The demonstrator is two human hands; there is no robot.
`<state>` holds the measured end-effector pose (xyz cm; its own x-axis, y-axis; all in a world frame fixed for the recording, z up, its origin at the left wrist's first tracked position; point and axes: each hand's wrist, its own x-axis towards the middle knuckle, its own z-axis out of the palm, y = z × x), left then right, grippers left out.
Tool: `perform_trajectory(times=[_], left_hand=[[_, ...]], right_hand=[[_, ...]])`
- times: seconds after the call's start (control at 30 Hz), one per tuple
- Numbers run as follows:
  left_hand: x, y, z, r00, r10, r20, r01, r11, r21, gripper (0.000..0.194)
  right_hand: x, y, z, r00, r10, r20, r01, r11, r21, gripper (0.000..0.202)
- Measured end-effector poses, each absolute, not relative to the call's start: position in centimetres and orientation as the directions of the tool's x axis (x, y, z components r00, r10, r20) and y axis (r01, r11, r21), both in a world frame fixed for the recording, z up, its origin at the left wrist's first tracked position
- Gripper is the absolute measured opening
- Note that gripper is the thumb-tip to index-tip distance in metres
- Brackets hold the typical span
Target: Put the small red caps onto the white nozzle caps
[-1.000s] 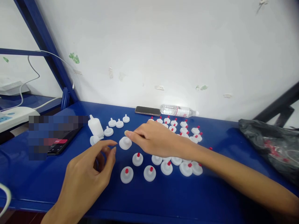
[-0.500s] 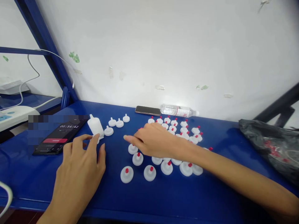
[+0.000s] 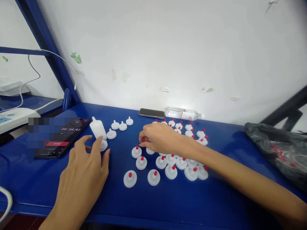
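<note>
My left hand point(image 3: 82, 174) is over the left part of the table, its fingers spread. Just beyond its fingertips lies a white nozzle cap point(image 3: 104, 146), beside a white squeeze bottle point(image 3: 97, 128) with a pointed tip. I cannot tell whether a finger touches that cap. My right hand point(image 3: 159, 137) reaches across many white nozzle caps with red tips point(image 3: 141, 163). Thumb and fingers close around one red tip point(image 3: 144, 140) at the left side of the group; the hand hides part of that cap and others behind it.
Several white caps without red tips point(image 3: 123, 126) stand right of the bottle. A phone showing a timer point(image 3: 57, 143) lies at left. Along the wall lie another phone point(image 3: 151, 113) and a clear water bottle point(image 3: 180, 113). A dark plastic bag point(image 3: 275, 150) sits at right, a power strip point(image 3: 18, 118) at far left.
My right hand has drawn back slightly, and its outstretched thumb has closed in toward the fingers at a red tip. My left fingers have parted, showing more of the white cap near them.
</note>
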<state>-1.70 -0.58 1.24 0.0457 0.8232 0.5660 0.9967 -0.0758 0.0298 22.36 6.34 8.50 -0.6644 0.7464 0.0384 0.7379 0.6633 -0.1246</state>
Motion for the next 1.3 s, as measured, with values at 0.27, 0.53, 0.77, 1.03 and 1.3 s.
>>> perform_trajectory(times=[0.27, 0.53, 0.77, 1.03, 1.3], left_hand=[[-2.0, -0.3, 0.7, 0.089, 0.817, 0.570, 0.991, -0.131, 0.032, 0.031], [-1.4, 0.0, 0.7, 0.141, 0.743, 0.655, 0.955, -0.276, 0.108, 0.037], [-0.6, -1.3, 2.1, 0.098, 0.673, 0.733, 0.830, -0.462, 0.313, 0.029], [-0.4, -1.7, 2.2, 0.058, 0.680, 0.731, 0.823, -0.446, 0.350, 0.031], [-0.3, -2.1, 2.3, 0.038, 0.626, 0.779, 0.824, -0.460, 0.330, 0.039]], right_hand=[[21.9, 6.2, 8.3, -0.672, 0.740, -0.022, 0.738, 0.666, -0.107, 0.015], [22.5, 6.5, 8.7, -0.662, 0.744, 0.084, 0.719, 0.663, -0.208, 0.021], [22.0, 6.2, 9.9, -0.614, 0.786, 0.066, 0.499, 0.451, -0.740, 0.006], [20.9, 6.1, 8.9, -0.563, 0.813, 0.149, 0.133, 0.267, -0.954, 0.024], [20.2, 5.5, 8.4, -0.546, 0.825, 0.147, 0.009, 0.181, -0.983, 0.030]])
